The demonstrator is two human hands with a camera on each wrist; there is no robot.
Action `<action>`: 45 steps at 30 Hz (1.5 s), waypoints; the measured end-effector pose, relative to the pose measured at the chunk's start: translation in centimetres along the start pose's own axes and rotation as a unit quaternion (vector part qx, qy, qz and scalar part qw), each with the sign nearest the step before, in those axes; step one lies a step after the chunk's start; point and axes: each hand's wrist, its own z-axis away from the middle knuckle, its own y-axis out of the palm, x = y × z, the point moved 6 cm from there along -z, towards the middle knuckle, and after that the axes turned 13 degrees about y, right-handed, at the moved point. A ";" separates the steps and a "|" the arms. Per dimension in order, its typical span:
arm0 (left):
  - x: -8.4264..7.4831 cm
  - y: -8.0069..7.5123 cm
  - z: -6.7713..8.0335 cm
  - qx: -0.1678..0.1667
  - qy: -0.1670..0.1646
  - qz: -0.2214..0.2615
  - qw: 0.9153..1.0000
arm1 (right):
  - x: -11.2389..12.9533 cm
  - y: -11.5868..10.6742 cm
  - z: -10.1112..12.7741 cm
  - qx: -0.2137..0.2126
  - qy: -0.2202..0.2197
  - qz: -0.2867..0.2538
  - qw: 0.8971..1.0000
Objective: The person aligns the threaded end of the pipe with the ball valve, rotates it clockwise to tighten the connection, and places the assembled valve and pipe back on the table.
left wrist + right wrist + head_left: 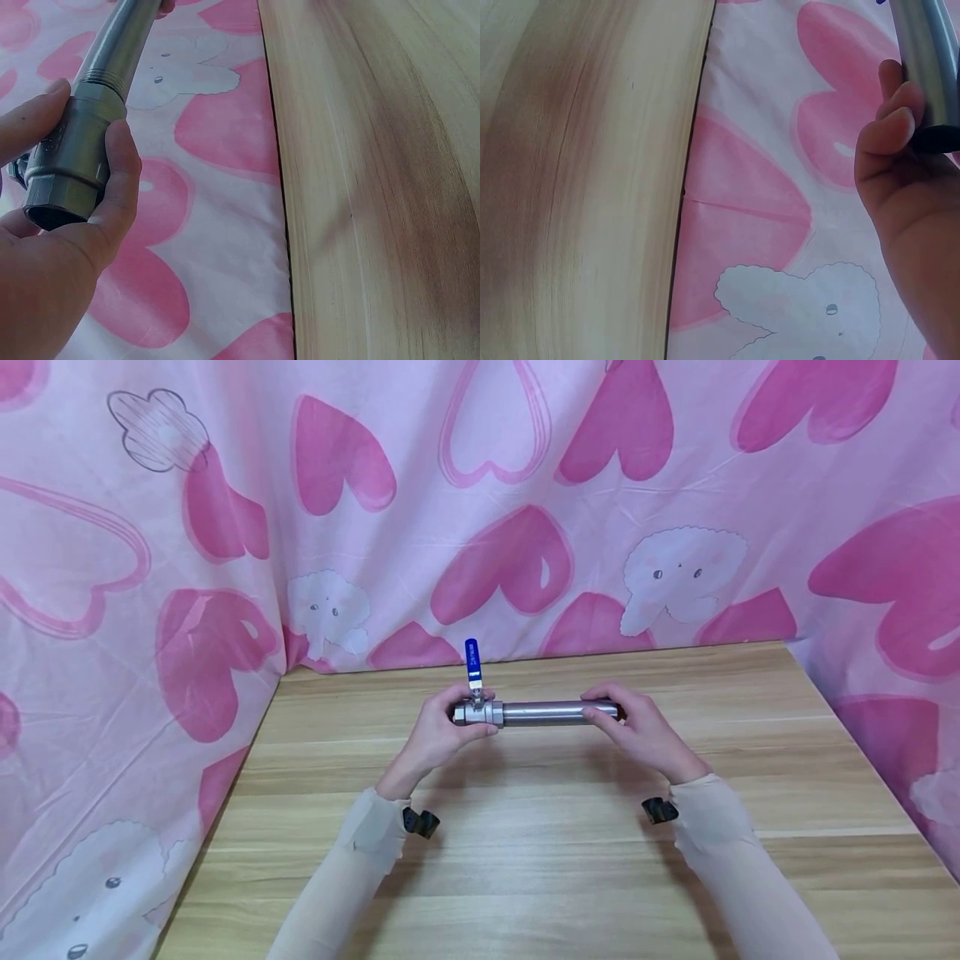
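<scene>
Left hand (441,727), near the centre of the head view, is curled round a metal valve (478,714), with the thumb along its near side. Just to the right, the right hand (639,727) has its thumb and fingers bent around the right end of a metal pipe (543,713); neither hand is spread wide. This pipe runs almost level across the middle of the frame, and its left end meets the valve, where the left wrist view shows some thread. From the valve, a blue lever (473,662) points toward the top of the frame. A wooden table (517,877) fills the lower middle, and a pink cloth (420,543) with hearts covers the upper part. Pale sleeves (330,877) enter from the bottom edge.
</scene>
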 end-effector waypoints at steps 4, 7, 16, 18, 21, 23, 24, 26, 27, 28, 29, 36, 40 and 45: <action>0.0 0.0 0.0 0.000 0.003 0.002 1.000 | -0.2 0.0 0.0 -0.004 0.002 -0.003 1.000; -0.1 0.1 0.0 0.000 0.003 0.004 1.000 | -0.1 0.0 0.1 -0.001 0.003 -0.014 1.000; -0.1 0.2 0.0 -0.002 0.000 0.005 1.000 | 0.2 -0.1 0.1 -0.001 -0.001 -0.004 1.000; -0.1 0.1 0.0 -0.004 -0.001 0.006 1.000 | 0.2 -0.1 0.1 -0.005 -0.004 -0.003 1.000; -0.1 0.1 0.1 -0.006 0.000 0.008 1.000 | 0.4 -0.1 0.1 -0.015 -0.015 -0.002 1.000; -0.1 0.1 0.1 -0.006 0.000 0.007 1.000 | 0.5 -0.2 0.2 -0.022 -0.021 -0.001 1.000; -0.1 0.1 0.1 -0.006 -0.001 0.006 1.000 | 0.5 -0.2 0.2 -0.025 -0.025 -0.001 0.999; -0.1 0.1 0.1 -0.005 -0.001 0.004 1.000 | 0.6 -0.2 0.2 -0.030 -0.029 0.002 0.999; -0.1 0.1 0.1 -0.005 -0.002 0.004 1.000 | 0.6 -0.2 0.2 -0.032 -0.031 0.004 0.999; -0.1 0.1 0.1 -0.004 -0.003 0.004 1.000 | 0.6 -0.2 0.2 -0.034 -0.032 0.005 0.999; 0.0 0.1 0.1 -0.004 -0.004 0.004 1.000 | 0.6 -0.2 0.2 -0.035 -0.034 0.006 0.999; 0.0 0.1 0.1 -0.001 -0.002 0.002 1.000 | 0.5 -0.2 0.1 -0.043 -0.047 0.007 0.998; -0.1 0.1 0.0 -0.002 0.002 0.004 1.000 | 0.5 -0.2 0.1 -0.046 -0.052 0.010 0.998; -0.1 0.1 0.0 -0.003 0.000 0.005 1.000 | 0.5 -0.3 0.1 -0.049 -0.059 0.012 0.997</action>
